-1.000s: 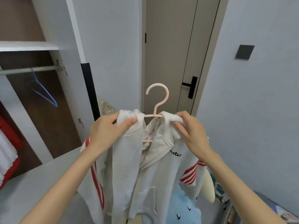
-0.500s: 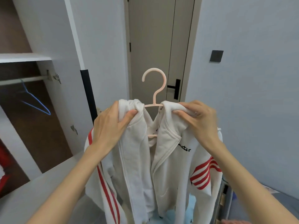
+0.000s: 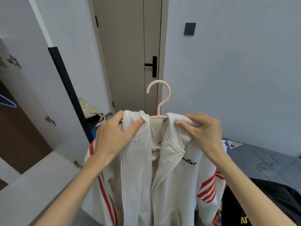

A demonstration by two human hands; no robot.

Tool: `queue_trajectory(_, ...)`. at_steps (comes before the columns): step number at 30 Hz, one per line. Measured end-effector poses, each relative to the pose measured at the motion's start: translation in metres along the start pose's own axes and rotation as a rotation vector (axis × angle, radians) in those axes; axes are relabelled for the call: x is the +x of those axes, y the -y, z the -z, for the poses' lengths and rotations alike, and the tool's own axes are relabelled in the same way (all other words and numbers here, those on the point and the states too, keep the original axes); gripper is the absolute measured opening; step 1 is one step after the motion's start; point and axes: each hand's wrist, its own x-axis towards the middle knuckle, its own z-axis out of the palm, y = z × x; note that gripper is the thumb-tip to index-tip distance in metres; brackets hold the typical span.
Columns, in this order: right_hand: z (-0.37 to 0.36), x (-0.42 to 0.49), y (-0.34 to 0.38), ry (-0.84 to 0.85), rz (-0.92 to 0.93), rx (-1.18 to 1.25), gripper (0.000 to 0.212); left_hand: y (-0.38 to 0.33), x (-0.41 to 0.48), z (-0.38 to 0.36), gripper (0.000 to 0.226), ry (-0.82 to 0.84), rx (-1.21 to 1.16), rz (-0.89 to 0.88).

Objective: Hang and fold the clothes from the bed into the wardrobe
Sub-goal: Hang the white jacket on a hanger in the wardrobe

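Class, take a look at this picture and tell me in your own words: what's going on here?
A person is fitting a white hoodie with red stripes onto a pink hanger. The left hand grips one shoulder and the right hand the other, bunching the fabric at the top. The hanger's hook is free in the air, not on any rail. The open wardrobe is to the left, with a blue hanger inside; the bed lies to the right.

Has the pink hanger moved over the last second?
Yes. The hook of the pink hanger was left of the black door handle, about level; now it sits below it, slightly right. The view shifted too, so some is apparent.
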Motion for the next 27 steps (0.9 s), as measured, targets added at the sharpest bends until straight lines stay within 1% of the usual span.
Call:
queue_trajectory(3, -0.018, -0.01, -0.029, 0.059, -0.088, -0.003, 0.016, 0.023, -0.008, -0.028, 0.048, 0.091, -0.051, 0.05)
queue_trajectory(5, -0.033, -0.013, -0.052, 0.093, -0.141, -0.015, 0.014, 0.041, -0.009, -0.05, 0.047, 0.156, -0.055, 0.106)
queue_trajectory(8, -0.061, -0.007, -0.092, 0.156, -0.201, -0.023, 0.011, 0.073, -0.002, -0.095, 0.042, 0.251, -0.057, 0.181)
queue_trajectory(11, -0.093, 0.011, -0.142, 0.247, -0.266, -0.017, 0.015, 0.106, 0.017, -0.145, 0.035, 0.32, -0.071, 0.251)
queue_trajectory(14, -0.128, 0.039, -0.197, 0.33, -0.317, -0.029, 0.022, 0.14, 0.047, -0.202, 0.037, 0.379, -0.044, 0.34)
queue_trajectory(20, -0.2, 0.093, -0.298, 0.446, -0.401, -0.073, 0.025, 0.204, 0.104, -0.313, 0.047, 0.49, 0.023, 0.464)
queue_trajectory(24, -0.245, 0.113, -0.353, 0.536, -0.452, -0.129, 0.03, 0.243, 0.12, -0.37, 0.047, 0.485, -0.031, 0.496)
queue_trajectory(27, -0.272, 0.114, -0.385, 0.603, -0.49, -0.175, 0.033, 0.269, 0.118, -0.403, 0.048, 0.475, 0.004, 0.494)
